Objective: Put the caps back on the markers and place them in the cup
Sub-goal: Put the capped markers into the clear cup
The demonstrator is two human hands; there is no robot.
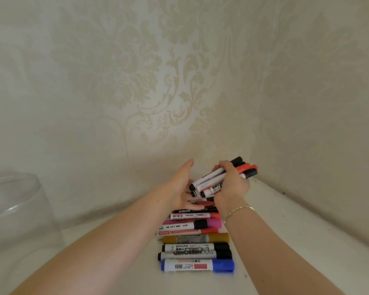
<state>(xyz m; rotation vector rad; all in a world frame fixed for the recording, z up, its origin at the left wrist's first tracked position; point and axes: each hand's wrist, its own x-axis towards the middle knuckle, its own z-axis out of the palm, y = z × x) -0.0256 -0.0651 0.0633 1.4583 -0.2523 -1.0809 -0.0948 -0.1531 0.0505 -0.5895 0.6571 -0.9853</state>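
Observation:
My right hand (232, 184) grips a bundle of several capped markers (213, 177) with black and red caps, lifted above the white surface near the corner. My left hand (180, 188) is spread flat with straight fingers against the butt ends of that bundle. Below the hands a row of capped markers (196, 241) lies side by side: red, pink, gold, black and a blue marker (197, 266) nearest me. A clear glass cup (13, 209) stands at the far left, only partly in view.
The white tabletop (285, 241) meets patterned cream walls (179, 81) that form a corner just behind the hands. A thin bracelet (239, 211) is on my right wrist.

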